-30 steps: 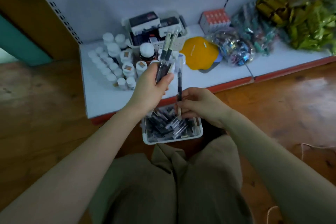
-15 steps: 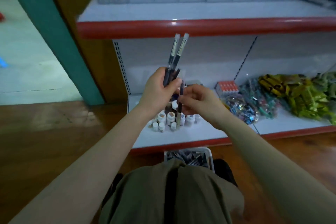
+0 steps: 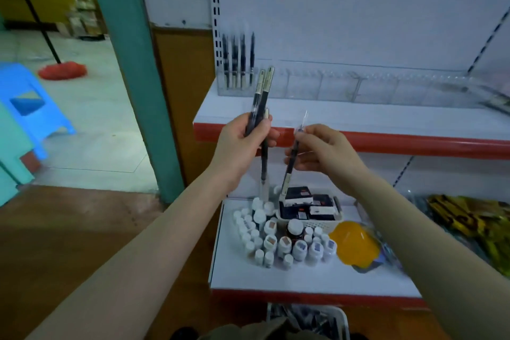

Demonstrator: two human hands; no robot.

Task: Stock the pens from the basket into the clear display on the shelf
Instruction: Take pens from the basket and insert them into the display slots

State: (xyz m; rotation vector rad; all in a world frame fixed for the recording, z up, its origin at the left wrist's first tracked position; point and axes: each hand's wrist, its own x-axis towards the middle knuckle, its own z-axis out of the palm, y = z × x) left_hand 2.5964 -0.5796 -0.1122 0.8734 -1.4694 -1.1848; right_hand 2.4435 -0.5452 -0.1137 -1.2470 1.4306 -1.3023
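Note:
My left hand grips a small bunch of black pens that stands upright in front of the upper shelf. My right hand pinches a single black pen, tilted, with its clear cap pointing up. The clear display runs along the back of the upper shelf; several black pens stand in its leftmost compartment, and the compartments to the right look bare. The white basket with several pens lies on the floor at the bottom edge, partly hidden by my knees.
The lower shelf carries several small white bottles, a white crate of dark boxes, a yellow item and green-yellow packets. A teal post stands left of the shelving; a blue stool and red mop lie beyond.
The view has tilted up from the basket to the upper shelf. Both hands rose with their pens, and the right hand drew its single pen away from the bunch.

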